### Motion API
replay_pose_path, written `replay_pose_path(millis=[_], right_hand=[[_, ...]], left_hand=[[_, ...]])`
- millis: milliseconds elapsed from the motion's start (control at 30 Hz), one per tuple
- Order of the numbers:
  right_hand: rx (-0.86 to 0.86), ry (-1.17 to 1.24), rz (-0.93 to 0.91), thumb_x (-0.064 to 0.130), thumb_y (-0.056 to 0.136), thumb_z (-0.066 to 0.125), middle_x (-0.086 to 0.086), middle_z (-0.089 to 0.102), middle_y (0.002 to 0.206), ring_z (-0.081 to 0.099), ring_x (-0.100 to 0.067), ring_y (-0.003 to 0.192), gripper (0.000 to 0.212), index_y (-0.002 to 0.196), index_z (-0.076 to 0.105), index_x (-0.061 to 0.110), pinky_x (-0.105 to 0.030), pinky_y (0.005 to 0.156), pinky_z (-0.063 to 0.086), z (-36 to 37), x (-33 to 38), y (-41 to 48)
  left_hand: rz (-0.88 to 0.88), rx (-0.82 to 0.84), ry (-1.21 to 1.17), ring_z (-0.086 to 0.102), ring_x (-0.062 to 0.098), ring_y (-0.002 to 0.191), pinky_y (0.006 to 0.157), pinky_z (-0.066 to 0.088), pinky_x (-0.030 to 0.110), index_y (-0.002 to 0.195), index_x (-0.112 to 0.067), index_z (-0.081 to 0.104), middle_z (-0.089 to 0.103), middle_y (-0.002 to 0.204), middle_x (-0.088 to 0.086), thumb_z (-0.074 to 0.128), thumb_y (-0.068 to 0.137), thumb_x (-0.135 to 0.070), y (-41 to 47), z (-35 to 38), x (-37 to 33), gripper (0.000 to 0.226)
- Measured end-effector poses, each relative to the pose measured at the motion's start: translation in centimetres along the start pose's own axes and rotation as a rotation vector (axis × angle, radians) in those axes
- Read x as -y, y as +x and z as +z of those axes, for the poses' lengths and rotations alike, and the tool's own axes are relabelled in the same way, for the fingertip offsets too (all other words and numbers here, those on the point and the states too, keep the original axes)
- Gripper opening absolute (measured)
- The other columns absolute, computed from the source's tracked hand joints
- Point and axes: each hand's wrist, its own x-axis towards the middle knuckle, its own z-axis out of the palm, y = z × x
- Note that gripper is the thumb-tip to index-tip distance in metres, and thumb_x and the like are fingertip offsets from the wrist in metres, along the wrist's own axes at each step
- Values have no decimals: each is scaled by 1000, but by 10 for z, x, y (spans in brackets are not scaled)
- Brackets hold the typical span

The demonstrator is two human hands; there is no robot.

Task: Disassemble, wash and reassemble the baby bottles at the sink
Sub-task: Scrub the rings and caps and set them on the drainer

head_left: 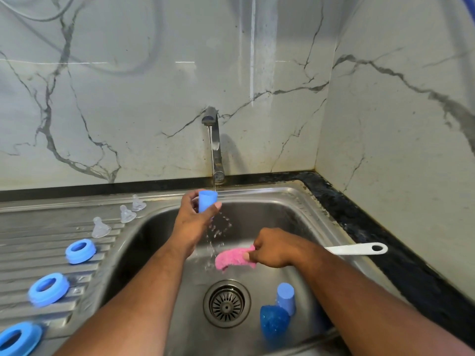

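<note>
Only one camera is here, worn on the person's head. It looks forward and down at the tap (214,145), which stands near the middle against the marble wall (128,98). The camera is close: both arms (144,291) reach in from the bottom edge, the left hand (194,217) gripping a blue cap (207,199) right under the tap, the right hand (272,250) gripping a pink sponge (231,258) lower and to the tap's right. The sink (257,194) fills the view below the tap.

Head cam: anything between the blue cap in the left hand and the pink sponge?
Head view: only splashing water between the blue cap and the pink sponge; no object.
</note>
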Motion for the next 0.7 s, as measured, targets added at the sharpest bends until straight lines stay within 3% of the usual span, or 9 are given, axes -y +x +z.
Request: replay_pose_path(millis=[100, 233, 367, 500, 600, 700], right_hand=[[-2, -4, -3, 43, 94, 64, -4, 55, 69, 51, -19, 66, 39, 62, 60, 21, -29, 57, 37, -1, 0, -1], [7, -9, -15, 44, 95, 63, -5, 57, 72, 53, -20, 69, 33, 73, 68, 20, -31, 59, 38, -2, 2, -2], [8, 0, -5, 44, 96, 63, -3, 56, 70, 51, -18, 66, 35, 73, 66, 19, -30, 60, 38, -1, 2, -1], [9, -15, -15, 44, 96, 63, -3, 54, 67, 49, -17, 63, 43, 59, 58, 23, -30, 58, 36, -1, 2, -2], [6, -15, -18, 43, 96, 63, -3, 53, 66, 48, -16, 62, 43, 59, 58, 23, -29, 56, 34, -2, 3, -3], [11, -11, -14, 44, 96, 63, -2, 54, 68, 49, -15, 63, 41, 60, 60, 23, -30, 56, 36, -3, 3, -3]], left_hand=[[-6, 72, 190, 67, 16, 101, 79, 59, 28, 125, -31, 53, 63, 120, -3, 84, 82, -16, -3, -1, 14, 56], [55, 82, 139, 68, 15, 96, 82, 59, 27, 127, -32, 62, 67, 111, -3, 83, 81, -10, -1, 2, 11, 55], [96, 140, 218, 68, 20, 94, 73, 57, 17, 116, -24, 71, 70, 106, 0, 88, 74, -7, -4, 8, 14, 48], [104, 26, 204, 67, 8, 87, 66, 52, 6, 124, -24, 63, 70, 106, -3, 89, 74, -8, -2, 11, 9, 58], [59, 16, 171, 62, 0, 84, 58, 47, 3, 133, -20, 58, 68, 112, -2, 88, 73, -2, -4, 12, 11, 70], [49, -36, 61, 64, 1, 91, 68, 46, 6, 131, -27, 58, 68, 111, -8, 88, 76, -15, -2, 16, 8, 64]])
